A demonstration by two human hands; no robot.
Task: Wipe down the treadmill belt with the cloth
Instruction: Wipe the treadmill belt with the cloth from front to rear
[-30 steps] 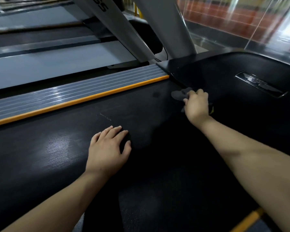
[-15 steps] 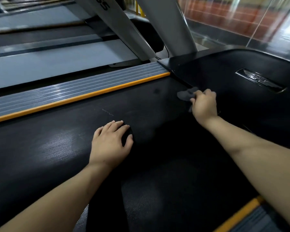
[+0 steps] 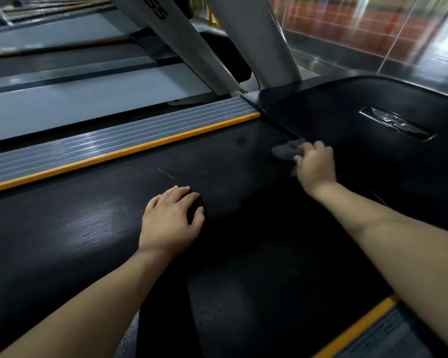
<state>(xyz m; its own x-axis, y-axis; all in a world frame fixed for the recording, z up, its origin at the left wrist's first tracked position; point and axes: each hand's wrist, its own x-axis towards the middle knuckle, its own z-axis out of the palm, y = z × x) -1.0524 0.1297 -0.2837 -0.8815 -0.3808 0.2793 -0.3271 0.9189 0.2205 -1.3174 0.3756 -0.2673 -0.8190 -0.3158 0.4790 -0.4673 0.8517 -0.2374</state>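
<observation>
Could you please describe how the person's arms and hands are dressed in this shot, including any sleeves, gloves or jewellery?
Both forearms are bare as far as the frame shows, with no sleeve cuff in view. The left hand and the right hand wear no gloves. No watch, bracelet or ring is visible on either wrist or on the fingers that show. The nails look short and unpainted, though the dim light makes fine detail hard to confirm.

Both forearms bare — no sleeves — left hand (image 3: pixel 171 218) and right hand (image 3: pixel 316 165) ungloved.
</observation>
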